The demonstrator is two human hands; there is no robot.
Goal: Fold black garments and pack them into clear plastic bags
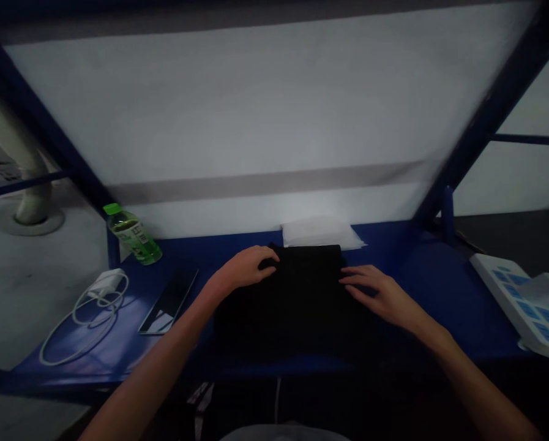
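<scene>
Leftmost, a pale pipe (33, 196) is seen rising from a round collar on a grey concrete floor (26, 294). A blue steel-framed bench (95, 361) runs across the view, and a white charger (109, 282) with its looped white cable (79, 324) is laid at its left end. Behind the charger, a plastic drink bottle (134, 239) with a green cap is placed on its side, and a dark smartphone (168, 301) is laid flat nearer the middle.

The left hand (244, 268) is placed on the upper left corner of a folded black cloth (297, 294), probably a garment, with the fingers (269, 260) curled over its edge. Whether the cloth is actually pinched cannot be told, though the hand is not clenched into a fist. The cloth is laid flat at the middle of the bench, between both hands, and its folds are lost in shadow. Just behind it, a stack of translucent white sheets or bags (322, 231) is set against the back of the bench.

The right hand (375, 294) is pressed lightly on the cloth's right side, its fingers spread and nothing gripped. The work in hand is judged to be smoothing or squaring the cloth, and a firm closing of the fingers would be called for before it could be lifted. At far right, a white panel with blue squares (517, 300) is propped at the bench's edge.
</scene>
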